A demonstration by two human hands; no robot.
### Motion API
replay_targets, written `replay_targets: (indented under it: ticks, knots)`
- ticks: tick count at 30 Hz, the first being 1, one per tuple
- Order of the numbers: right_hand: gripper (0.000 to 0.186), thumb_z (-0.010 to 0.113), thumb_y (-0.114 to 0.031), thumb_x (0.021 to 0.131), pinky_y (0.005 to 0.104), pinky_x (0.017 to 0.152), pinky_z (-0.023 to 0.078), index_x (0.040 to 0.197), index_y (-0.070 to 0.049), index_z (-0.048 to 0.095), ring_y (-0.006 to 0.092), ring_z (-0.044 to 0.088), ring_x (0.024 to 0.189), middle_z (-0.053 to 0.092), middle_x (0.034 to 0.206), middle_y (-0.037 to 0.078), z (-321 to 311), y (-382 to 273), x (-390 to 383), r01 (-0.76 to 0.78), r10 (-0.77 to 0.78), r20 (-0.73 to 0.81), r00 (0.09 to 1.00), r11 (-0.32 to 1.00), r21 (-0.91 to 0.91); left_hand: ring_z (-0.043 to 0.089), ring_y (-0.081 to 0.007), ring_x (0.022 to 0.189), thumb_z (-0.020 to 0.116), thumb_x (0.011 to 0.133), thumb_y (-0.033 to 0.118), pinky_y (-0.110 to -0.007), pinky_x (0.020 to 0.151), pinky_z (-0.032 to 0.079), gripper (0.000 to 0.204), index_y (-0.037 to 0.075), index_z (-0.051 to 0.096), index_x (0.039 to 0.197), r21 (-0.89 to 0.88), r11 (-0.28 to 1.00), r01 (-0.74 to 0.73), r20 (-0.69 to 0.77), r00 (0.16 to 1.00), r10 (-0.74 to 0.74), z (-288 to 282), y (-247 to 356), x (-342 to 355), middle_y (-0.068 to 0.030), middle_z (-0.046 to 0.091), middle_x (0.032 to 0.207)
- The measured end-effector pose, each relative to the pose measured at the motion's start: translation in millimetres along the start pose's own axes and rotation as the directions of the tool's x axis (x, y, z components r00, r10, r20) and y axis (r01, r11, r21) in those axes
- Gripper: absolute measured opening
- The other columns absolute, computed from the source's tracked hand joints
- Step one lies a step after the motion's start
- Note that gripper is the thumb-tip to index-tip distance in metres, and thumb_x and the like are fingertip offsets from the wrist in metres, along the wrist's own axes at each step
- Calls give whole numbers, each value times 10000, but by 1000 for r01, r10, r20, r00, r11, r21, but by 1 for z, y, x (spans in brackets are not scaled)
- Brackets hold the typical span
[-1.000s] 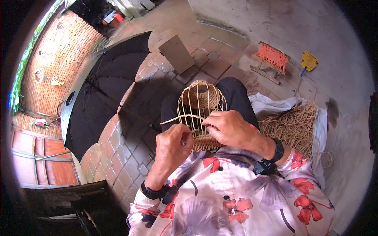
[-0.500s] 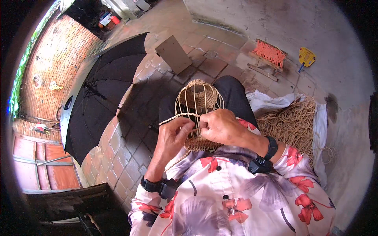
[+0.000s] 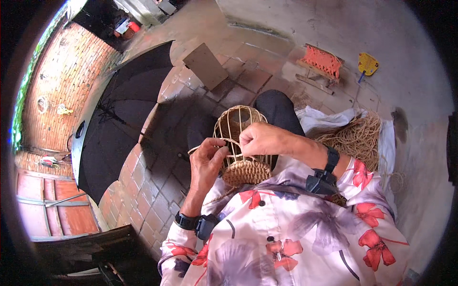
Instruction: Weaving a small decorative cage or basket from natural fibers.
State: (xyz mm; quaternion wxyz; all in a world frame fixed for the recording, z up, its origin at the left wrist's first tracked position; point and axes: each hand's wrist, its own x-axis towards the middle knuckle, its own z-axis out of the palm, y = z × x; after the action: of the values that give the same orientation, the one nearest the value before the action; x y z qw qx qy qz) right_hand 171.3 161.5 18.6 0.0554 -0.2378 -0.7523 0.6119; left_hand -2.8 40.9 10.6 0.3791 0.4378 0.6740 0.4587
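In my lap rests a small basket (image 3: 246, 173) with a tightly woven end nearest me, a woven rim at the far end, and bare pale ribs between them. A twisted straw-coloured cord (image 3: 232, 140) runs across the ribs between my hands. My left hand (image 3: 206, 157) is at the basket's left side, thumb and fingers closed on the cord. Over the ribs on the right, my right hand (image 3: 264, 139) is closed in a fist, gripping the cord; its fingertips are mostly hidden. The cord's tail hangs left, behind my left hand.
At my right a heap of similar cord (image 3: 355, 136) lies on a white sack (image 3: 388, 148). Ahead stand a low stool with orange webbing (image 3: 322, 62) and a yellow swatter (image 3: 368, 64) by the wall. An open black umbrella (image 3: 131, 90) and a flat board (image 3: 206, 66) are on the left.
My right hand has risen slightly away from the basket's near end. The basket has tilted, so more of its woven near end shows. The view has shifted a little.
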Motion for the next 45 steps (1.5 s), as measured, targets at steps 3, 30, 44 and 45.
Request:
replay_targets:
  ticks: [3, 30, 44, 45]
  knots:
    - [138, 627, -152, 727, 258, 500, 353, 664, -35, 585, 49, 449, 565, 519, 590, -39, -1, 9, -6, 32, -32, -4, 999, 997, 68, 587, -62, 671, 650, 825, 42, -221, 581, 467, 125, -6, 613, 934, 281, 943, -175, -6, 983, 185, 1, 15, -4, -42, 665, 746]
    - [113, 611, -25, 715, 294, 524, 433, 801, -15, 539, 109, 542, 573, 563, 621, 52, 21, 11, -21, 267, -275, -248, 929, 961, -65, 638, -150, 656, 652, 801, 0, -261, 587, 508, 69, -2, 620, 861, 426, 829, -363, 248, 928, 279, -4, 60, -31, -88, 624, 755]
    - [91, 590, -27, 726, 315, 547, 456, 816, -17, 583, 159, 584, 606, 596, 656, 97, 26, 16, -19, 319, -312, -312, 897, 947, -32, 572, -223, 571, 585, 711, 9, -319, 542, 460, 74, -11, 578, 782, 530, 766, -363, 252, 930, 266, 0, 58, -20, -114, 559, 688]
    - [83, 579, -10, 739, 277, 523, 434, 821, -11, 585, 85, 533, 570, 571, 621, 53, 27, 18, -19, 361, -351, -333, 875, 932, -34, 569, -215, 574, 599, 723, 4, -316, 546, 459, 69, -10, 582, 788, 503, 775, -381, 250, 923, 292, 0, 53, -17, -109, 557, 684]
